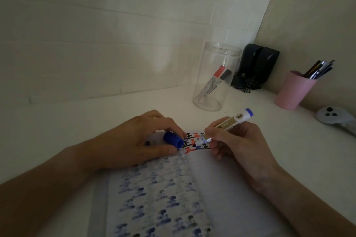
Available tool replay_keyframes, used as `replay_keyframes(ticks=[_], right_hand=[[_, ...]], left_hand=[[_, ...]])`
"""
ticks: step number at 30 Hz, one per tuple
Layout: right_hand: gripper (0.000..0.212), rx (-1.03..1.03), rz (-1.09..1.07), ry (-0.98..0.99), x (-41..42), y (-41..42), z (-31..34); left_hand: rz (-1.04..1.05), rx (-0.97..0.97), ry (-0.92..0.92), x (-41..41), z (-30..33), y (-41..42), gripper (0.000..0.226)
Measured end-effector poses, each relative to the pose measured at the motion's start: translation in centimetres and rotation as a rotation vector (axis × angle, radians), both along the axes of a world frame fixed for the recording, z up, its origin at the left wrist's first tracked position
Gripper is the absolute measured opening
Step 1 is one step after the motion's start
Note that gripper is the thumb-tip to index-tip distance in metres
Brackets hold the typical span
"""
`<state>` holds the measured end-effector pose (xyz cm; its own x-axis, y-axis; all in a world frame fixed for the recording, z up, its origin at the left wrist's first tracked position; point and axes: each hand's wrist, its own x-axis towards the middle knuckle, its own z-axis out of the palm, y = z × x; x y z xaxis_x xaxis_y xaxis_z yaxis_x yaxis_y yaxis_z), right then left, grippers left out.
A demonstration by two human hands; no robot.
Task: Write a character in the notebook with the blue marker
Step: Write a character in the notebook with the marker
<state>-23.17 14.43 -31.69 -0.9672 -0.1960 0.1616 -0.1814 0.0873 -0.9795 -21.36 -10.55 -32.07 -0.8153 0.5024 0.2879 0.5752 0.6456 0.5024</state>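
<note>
Notebook lies open on the white desk, near edge toward the person, its soft pages showing blue bleed-through. The left hand presses the page flat, probably to steady it, and pinches the ribbed blue cap. The right hand is closed around the marker, a smooth cylinder slanted right, tip at the far rows of characters, apparently mid-stroke.

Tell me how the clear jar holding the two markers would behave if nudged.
The clear jar looks like thin plastic, so probably light and slides easily. It is tall and the red marker and black marker lean inside, so it may tip.
</note>
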Motion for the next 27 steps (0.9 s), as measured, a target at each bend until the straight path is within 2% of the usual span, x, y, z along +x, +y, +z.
replay_keyframes(ticks=[10,17,27], right_hand=[[0.013,0.100,0.038,0.082,0.32,-0.59,-0.68],[0.006,0.118,0.046,0.087,0.44,-0.62,-0.65],[0.012,0.133,0.032,0.086,0.48,-0.55,-0.50]], left_hand=[[-0.017,-0.060,-0.077,-0.31,-0.19,-0.36,0.027],[-0.035,-0.077,-0.055,-0.38,-0.18,-0.38,0.028],[-0.042,-0.074,-0.044,-0.52,-0.29,-0.41,0.027]])
